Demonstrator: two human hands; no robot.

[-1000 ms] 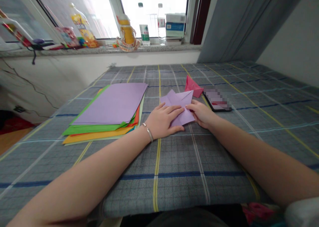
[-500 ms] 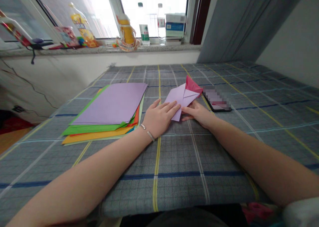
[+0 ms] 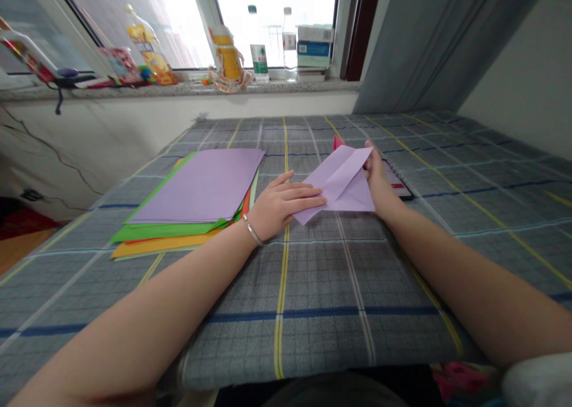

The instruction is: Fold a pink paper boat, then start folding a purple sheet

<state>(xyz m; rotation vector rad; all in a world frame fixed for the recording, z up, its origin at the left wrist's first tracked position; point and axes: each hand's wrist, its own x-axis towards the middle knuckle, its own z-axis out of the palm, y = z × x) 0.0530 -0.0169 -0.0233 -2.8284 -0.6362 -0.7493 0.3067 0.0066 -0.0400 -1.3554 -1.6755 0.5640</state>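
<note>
A folded sheet of purple paper (image 3: 342,177) lies on the plaid cloth in front of me, its right-hand part lifted and opened out along creases. My left hand (image 3: 290,201) rests on the paper's left end with its fingers stretched out flat. At the raised right edge, my right hand (image 3: 376,177) grips the paper; some of its fingers are hidden. Behind the sheet only the tip of a pink folded paper (image 3: 338,142) shows. A phone (image 3: 400,183) lies just beyond my right hand, partly covered by it.
A stack of coloured paper, purple on top (image 3: 201,183), lies to the left by my left forearm. The plaid cloth (image 3: 322,276) covers the table. Bottles, a yellow cup (image 3: 229,58) and boxes (image 3: 314,46) stand along the windowsill.
My right hand has moved up and to the right, lifting and unfolding the right part of the purple paper, which now hides most of the pink one. My left hand stays on the paper.
</note>
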